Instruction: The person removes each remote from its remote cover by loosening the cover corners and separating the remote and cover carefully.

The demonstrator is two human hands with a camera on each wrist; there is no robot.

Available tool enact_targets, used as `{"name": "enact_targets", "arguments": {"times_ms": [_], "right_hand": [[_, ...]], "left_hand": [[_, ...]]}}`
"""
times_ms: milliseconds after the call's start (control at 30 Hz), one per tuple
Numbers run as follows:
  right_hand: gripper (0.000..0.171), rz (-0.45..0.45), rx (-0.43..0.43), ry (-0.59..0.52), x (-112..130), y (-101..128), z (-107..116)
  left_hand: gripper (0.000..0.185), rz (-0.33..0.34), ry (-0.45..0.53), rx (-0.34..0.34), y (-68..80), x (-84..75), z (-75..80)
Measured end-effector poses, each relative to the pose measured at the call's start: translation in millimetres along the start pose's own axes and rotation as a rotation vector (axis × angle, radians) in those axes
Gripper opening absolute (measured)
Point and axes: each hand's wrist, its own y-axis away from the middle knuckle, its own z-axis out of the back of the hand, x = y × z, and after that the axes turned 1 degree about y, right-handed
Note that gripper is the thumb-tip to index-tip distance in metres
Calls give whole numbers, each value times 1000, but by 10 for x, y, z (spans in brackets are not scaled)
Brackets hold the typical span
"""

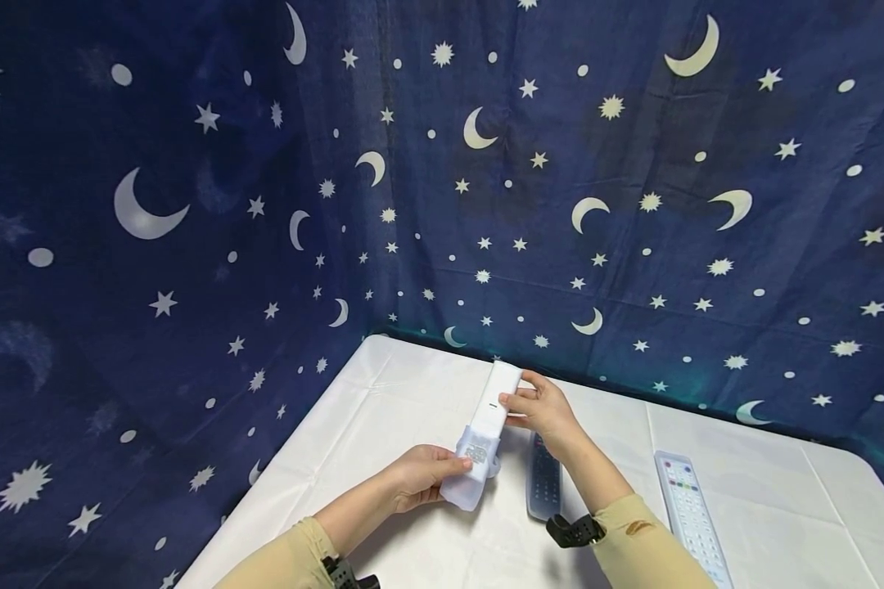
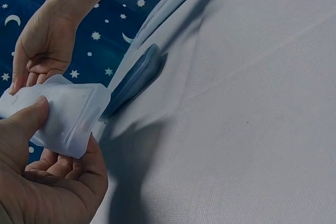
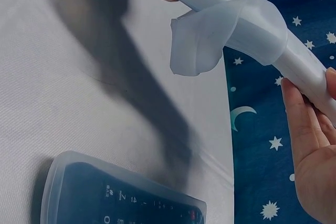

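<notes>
A white remote control (image 1: 495,402) is held up slantwise above the table, its back facing the head camera. A translucent silicone cover (image 1: 466,491) surrounds its lower end, and the upper part is bare. My left hand (image 1: 421,478) pinches the covered end, thumb on top and fingers underneath. With thumb and fingers, my right hand (image 1: 548,412) grips the bare upper end by its edge. In the right wrist view, a loose flap of the cover (image 3: 197,43) hangs folded away from the remote's body. The side with the buttons is hidden.
On the white tablecloth (image 1: 383,393) below my right forearm lies a dark remote (image 1: 543,488) in a clear cover. Farther right is a white remote (image 1: 691,507) in a translucent cover. A dark blue curtain (image 1: 427,245) with moons and stars stands behind and left of the table.
</notes>
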Motion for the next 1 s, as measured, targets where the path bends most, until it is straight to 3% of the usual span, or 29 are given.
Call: {"name": "enact_targets", "arguments": {"times_ms": [767,1000], "right_hand": [[64,7,-44,-12,-11,-2,5],[73,-7,-7,32,-12,47,-29]], "left_hand": [[33,-21,-3,12,11,21,-1],[39,23,-40,11,0,-40,21]]}}
